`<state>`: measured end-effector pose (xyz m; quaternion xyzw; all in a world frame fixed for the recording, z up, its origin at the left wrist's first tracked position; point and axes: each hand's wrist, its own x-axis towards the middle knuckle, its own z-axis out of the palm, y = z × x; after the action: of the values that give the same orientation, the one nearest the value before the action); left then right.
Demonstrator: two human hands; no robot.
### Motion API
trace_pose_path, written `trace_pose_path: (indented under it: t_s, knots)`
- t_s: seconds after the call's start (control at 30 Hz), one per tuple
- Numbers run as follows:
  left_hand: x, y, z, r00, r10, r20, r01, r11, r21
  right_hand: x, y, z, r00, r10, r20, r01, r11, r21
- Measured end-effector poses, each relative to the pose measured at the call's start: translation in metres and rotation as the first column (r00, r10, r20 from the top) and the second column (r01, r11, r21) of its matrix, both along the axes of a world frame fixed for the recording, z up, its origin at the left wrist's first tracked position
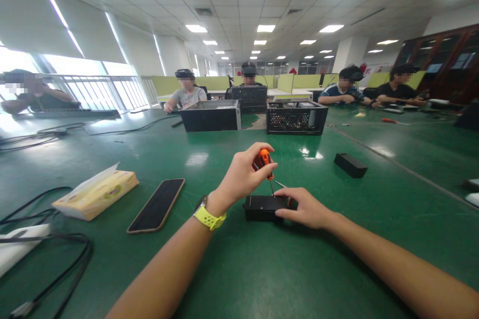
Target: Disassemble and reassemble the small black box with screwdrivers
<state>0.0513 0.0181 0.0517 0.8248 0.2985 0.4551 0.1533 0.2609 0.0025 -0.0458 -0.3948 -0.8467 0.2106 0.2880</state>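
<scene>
Orange-and-black screwdriver with metal shaft (pixel 265 157): left hand's (pixel 243 172) grip closed around handle, tip at top of black oblong box (pixel 262 204). Box: near centre of glossy green surface (pixel 224 269), right end pinched by right hand (pixel 305 208). Progress: driver apparently seated (screws finished or remaining: cannot tell). Writing: none legible.

My left grip (pixel 243 173) covers part of the orange screwdriver (pixel 264 156), whose tip is too small to make out. My right grip (pixel 305 209) hides the right end of the black box (pixel 260 208), and my view's left edge cuts off a white block (pixel 17 255).
</scene>
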Motion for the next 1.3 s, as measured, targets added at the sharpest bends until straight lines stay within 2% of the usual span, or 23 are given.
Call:
trace_pose_path:
  t_s: [0.47, 0.73, 0.97, 1.2, 1.3]
  knots:
    - [0.001, -0.001, -0.001, 1.000, 0.000, -0.029, 0.000, 1.000, 0.025, -0.001, -0.002, 0.004, 1.000, 0.006, -0.005, -0.006, 1.000, -0.007]
    - [0.005, -0.002, 0.000, 0.998, 0.061, -0.023, -0.055, 0.980, 0.193, -0.001, -0.002, 0.003, 1.000, -0.001, -0.013, 0.001, 1.000, 0.006]
    - [0.011, -0.008, -0.001, 0.991, -0.007, 0.137, 0.009, 1.000, -0.009, -0.001, -0.003, 0.003, 1.000, 0.000, -0.017, 0.000, 1.000, -0.009]
    - [0.014, -0.010, -0.002, 0.978, 0.118, 0.170, -0.129, 0.990, 0.055, 0.000, -0.003, 0.003, 1.000, -0.004, -0.009, 0.004, 1.000, -0.002]
    - [0.014, -0.011, -0.001, 0.975, 0.096, 0.202, -0.101, 0.995, 0.016, 0.000, -0.003, 0.004, 1.000, 0.000, -0.008, 0.000, 1.000, 0.000]
